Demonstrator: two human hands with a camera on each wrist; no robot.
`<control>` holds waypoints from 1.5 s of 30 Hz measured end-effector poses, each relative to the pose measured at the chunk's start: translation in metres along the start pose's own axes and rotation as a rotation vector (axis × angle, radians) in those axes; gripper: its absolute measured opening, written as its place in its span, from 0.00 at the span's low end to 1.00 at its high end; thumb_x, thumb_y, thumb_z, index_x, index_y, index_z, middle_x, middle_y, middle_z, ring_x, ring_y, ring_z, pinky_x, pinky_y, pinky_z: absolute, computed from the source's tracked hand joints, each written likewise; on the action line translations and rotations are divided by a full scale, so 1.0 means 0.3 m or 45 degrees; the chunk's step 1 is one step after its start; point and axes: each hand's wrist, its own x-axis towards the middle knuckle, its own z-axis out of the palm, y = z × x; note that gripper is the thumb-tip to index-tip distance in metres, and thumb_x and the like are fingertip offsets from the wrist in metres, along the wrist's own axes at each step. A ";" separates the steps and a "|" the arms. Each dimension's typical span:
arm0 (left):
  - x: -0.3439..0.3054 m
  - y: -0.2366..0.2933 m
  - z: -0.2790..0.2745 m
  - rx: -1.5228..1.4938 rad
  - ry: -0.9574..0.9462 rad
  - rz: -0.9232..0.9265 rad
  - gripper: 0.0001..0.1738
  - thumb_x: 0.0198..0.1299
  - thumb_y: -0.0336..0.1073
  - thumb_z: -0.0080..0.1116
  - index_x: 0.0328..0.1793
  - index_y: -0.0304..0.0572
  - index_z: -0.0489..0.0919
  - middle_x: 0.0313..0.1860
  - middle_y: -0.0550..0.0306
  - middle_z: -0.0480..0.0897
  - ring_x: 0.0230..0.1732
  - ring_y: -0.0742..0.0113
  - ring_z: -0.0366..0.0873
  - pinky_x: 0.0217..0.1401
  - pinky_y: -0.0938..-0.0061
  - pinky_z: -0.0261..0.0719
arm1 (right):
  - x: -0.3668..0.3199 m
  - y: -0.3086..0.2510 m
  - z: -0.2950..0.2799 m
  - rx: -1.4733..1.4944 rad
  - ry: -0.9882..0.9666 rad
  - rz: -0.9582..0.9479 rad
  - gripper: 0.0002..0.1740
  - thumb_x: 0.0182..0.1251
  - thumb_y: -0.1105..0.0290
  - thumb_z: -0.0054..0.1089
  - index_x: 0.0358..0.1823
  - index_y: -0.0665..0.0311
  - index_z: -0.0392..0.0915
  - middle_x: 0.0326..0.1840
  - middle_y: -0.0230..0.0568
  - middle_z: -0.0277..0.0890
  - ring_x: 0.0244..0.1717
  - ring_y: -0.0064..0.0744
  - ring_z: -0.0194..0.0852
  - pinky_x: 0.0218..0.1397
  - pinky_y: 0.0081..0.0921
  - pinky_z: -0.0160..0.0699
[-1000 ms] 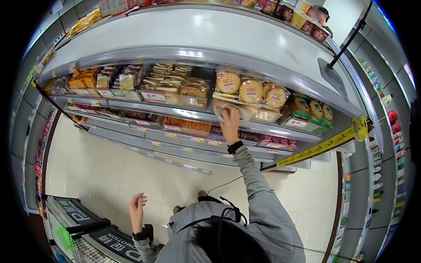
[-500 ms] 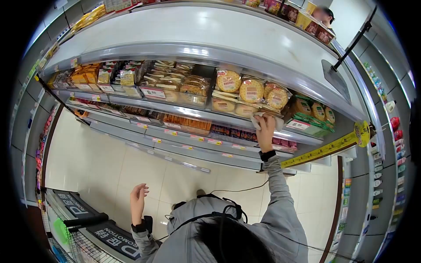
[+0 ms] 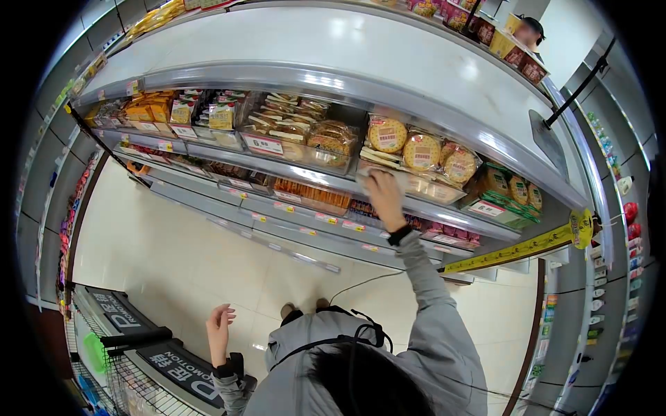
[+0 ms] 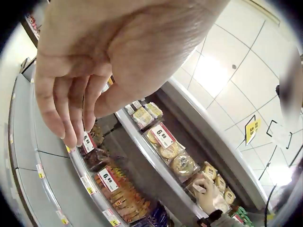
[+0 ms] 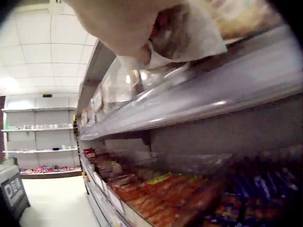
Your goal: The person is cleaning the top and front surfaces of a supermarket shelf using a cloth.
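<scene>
My right hand grips a thin white cloth against the front of a clear bin on the upper product shelf. Behind the cloth, round packaged crackers stand in that bin above stacked packs. In the right wrist view, the fingers bunch the cloth just above the shelf's shiny front edge. Down by my left side, my left hand hangs with loosely bent fingers and holds nothing. The left wrist view shows its palm close to the camera.
Bins of packaged biscuits line the shelf to the left, with green packs at the right. A yellow strip runs along the shelf end. A wire cart stands at lower left. A person is beyond the shelving.
My right hand moved right along the bin front with the cloth, then back left to the bin's left part. The left hand stays low at my side. The view has shifted slightly.
</scene>
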 end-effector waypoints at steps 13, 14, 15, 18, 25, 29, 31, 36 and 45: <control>0.173 0.147 0.104 -0.001 -0.197 0.165 0.14 0.71 0.36 0.47 0.55 0.36 0.78 0.43 0.56 0.84 0.40 0.72 0.80 0.43 0.78 0.76 | -0.225 0.215 -0.174 -0.280 0.046 0.242 0.18 0.52 0.73 0.60 0.47 0.60 0.74 0.47 0.43 0.71 0.48 0.49 0.69 0.51 0.43 0.66; 0.171 0.153 0.114 -0.030 -0.215 0.178 0.14 0.71 0.36 0.47 0.55 0.36 0.78 0.43 0.56 0.84 0.41 0.72 0.80 0.44 0.78 0.76 | -0.195 0.191 -0.141 -0.256 0.010 0.203 0.18 0.52 0.73 0.59 0.47 0.60 0.74 0.47 0.42 0.71 0.48 0.48 0.70 0.51 0.43 0.66; 0.168 0.151 0.117 -0.020 -0.217 0.152 0.14 0.71 0.36 0.48 0.56 0.37 0.78 0.44 0.56 0.83 0.41 0.72 0.80 0.44 0.78 0.76 | -0.162 0.161 -0.100 -0.212 0.028 0.149 0.20 0.49 0.75 0.60 0.48 0.60 0.74 0.47 0.43 0.70 0.49 0.49 0.69 0.52 0.43 0.65; 0.154 0.123 0.127 -0.056 -0.162 0.167 0.14 0.71 0.36 0.47 0.56 0.37 0.77 0.43 0.56 0.83 0.41 0.72 0.80 0.44 0.78 0.76 | -0.044 0.065 0.034 -0.134 0.025 0.010 0.17 0.53 0.71 0.57 0.47 0.60 0.74 0.46 0.39 0.70 0.46 0.42 0.70 0.51 0.37 0.69; 0.112 0.166 0.148 -0.021 -0.148 0.143 0.14 0.71 0.35 0.47 0.55 0.35 0.77 0.42 0.55 0.83 0.40 0.70 0.80 0.43 0.76 0.76 | 0.071 -0.051 0.007 -0.079 -0.039 -0.126 0.17 0.53 0.73 0.54 0.47 0.64 0.74 0.47 0.39 0.69 0.49 0.39 0.69 0.54 0.32 0.69; 0.131 0.159 0.176 -0.038 -0.195 0.138 0.14 0.71 0.35 0.47 0.56 0.34 0.77 0.42 0.54 0.83 0.41 0.70 0.79 0.44 0.75 0.76 | -0.094 0.109 -0.142 -0.120 -0.076 0.037 0.17 0.52 0.73 0.56 0.46 0.61 0.76 0.45 0.40 0.69 0.48 0.40 0.69 0.52 0.35 0.69; 0.142 0.173 0.196 -0.030 -0.208 0.149 0.14 0.71 0.35 0.47 0.56 0.34 0.77 0.41 0.54 0.83 0.41 0.70 0.79 0.44 0.75 0.76 | -0.190 0.205 -0.234 -0.122 0.023 0.094 0.17 0.50 0.75 0.59 0.45 0.60 0.76 0.44 0.41 0.69 0.47 0.43 0.69 0.51 0.38 0.68; 0.133 0.200 0.247 -0.015 -0.210 0.207 0.14 0.71 0.33 0.47 0.55 0.34 0.77 0.40 0.55 0.83 0.40 0.69 0.80 0.44 0.75 0.76 | -0.308 0.307 -0.348 -0.125 0.171 0.280 0.17 0.49 0.81 0.59 0.42 0.61 0.76 0.42 0.44 0.68 0.47 0.50 0.67 0.49 0.42 0.66; 0.086 0.172 0.234 -0.065 -0.181 0.202 0.13 0.70 0.35 0.49 0.53 0.36 0.79 0.39 0.56 0.84 0.39 0.71 0.81 0.41 0.78 0.76 | -0.109 0.083 -0.075 -0.038 0.288 0.345 0.16 0.51 0.74 0.62 0.43 0.58 0.76 0.42 0.42 0.67 0.46 0.46 0.66 0.52 0.44 0.63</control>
